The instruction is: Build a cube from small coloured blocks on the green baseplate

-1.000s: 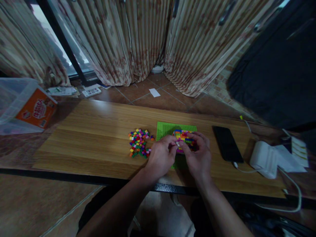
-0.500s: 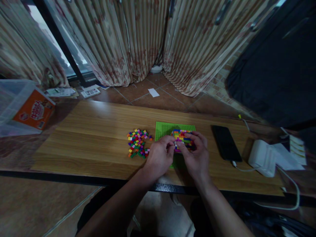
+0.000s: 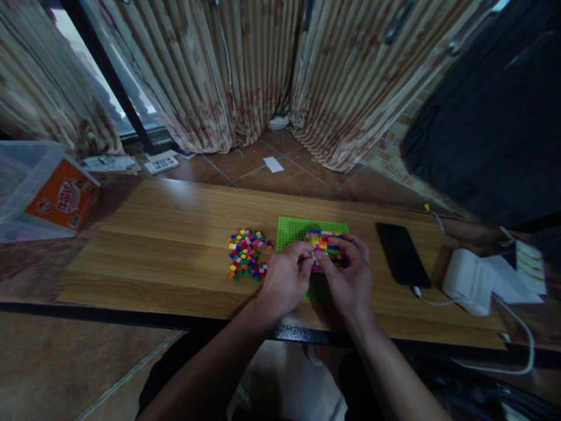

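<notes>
A block built of many-coloured toy bricks (image 3: 325,238) sits over the green studded baseplate (image 3: 291,228). My right hand (image 3: 352,279) is closed around its right side and near face, the thumb reaching toward the near left corner. At that corner, the thumb and fingers of my left hand (image 3: 286,276) are pinched together on a small pale building brick (image 3: 313,255), mostly covered by the fingertips. Both hands hide much of the block's lower part. Just left of my left hand lies a loose pile of small coloured bricks (image 3: 246,255) on the wooden table.
A black phone (image 3: 402,254) lies right of the baseplate, its cable running to a white charger block (image 3: 468,280). Papers (image 3: 511,280) are beyond it. A clear plastic box (image 3: 30,193) with an orange label stands left of the table (image 3: 144,245). Curtains hang behind.
The hands stay at the block's near left corner with only slight finger movement. The whole view has shifted very slightly.
</notes>
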A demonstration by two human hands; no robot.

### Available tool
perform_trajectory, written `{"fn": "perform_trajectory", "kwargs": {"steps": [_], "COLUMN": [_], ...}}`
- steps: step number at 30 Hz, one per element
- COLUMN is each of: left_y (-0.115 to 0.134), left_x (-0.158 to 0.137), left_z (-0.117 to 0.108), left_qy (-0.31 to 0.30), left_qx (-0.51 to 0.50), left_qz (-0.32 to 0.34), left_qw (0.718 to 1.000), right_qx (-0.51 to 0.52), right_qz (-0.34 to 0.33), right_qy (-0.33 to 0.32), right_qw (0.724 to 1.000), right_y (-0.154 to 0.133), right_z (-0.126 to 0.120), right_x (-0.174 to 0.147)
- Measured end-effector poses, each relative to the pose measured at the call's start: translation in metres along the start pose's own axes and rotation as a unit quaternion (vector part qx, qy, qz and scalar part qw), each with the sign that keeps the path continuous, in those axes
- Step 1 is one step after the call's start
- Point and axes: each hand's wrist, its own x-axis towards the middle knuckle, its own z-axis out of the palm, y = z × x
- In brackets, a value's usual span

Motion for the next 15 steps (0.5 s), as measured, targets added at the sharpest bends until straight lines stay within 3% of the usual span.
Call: {"fn": "perform_trajectory", "kwargs": {"steps": [15], "left_y": [-0.0009], "left_x": [0.0], "left_z": [-0.0002], "left_qy": [0.002], "left_qx": [-0.001], "left_qz": [-0.004], "left_qw": [1.0], "right_qx": [0.024], "right_qz": [-0.017], "right_qy": [-0.015], "right_qw": [0.999], "right_y": [0.0031], "right_z": [-0.0075], "right_x": [0.005]}}
